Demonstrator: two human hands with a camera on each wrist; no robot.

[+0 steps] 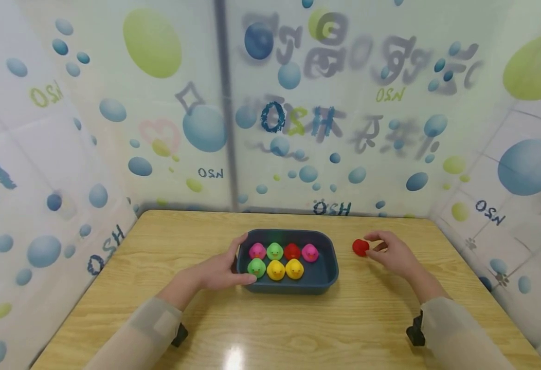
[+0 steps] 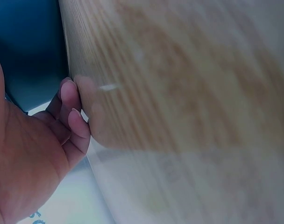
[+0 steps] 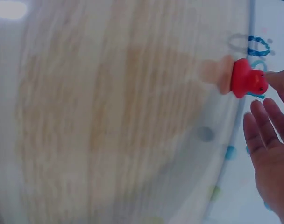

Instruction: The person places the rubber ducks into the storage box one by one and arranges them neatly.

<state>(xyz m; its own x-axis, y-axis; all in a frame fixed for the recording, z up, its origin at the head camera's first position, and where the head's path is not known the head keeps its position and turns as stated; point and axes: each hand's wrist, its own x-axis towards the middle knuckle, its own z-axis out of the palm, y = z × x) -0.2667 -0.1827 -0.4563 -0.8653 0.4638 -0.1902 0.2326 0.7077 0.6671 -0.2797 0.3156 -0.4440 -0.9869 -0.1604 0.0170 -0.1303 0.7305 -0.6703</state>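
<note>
A dark blue tray point(image 1: 289, 289) stands on the wooden table with several small rubber ducks inside. Its back row has a pink duck point(image 1: 257, 251), a green duck point(image 1: 274, 251), a red one point(image 1: 292, 251) and another pink one point(image 1: 310, 253). In front are a green duck point(image 1: 256, 268) and two yellow ducks point(image 1: 276, 270). My left hand point(image 1: 219, 268) holds the tray's left end, thumb over the near rim. Right of the tray, a separate red duck point(image 3: 247, 80) stands upright on the table. Beside it is my right hand point(image 1: 392, 253), its fingertips at the duck's right side and several fingers extended.
The wooden table point(image 1: 298, 334) ends at a patterned curtain point(image 1: 261, 154) behind, with more patterned sheeting on both sides. A dark device point(image 1: 416, 330) sits at my right wrist and another point(image 1: 180, 335) at my left.
</note>
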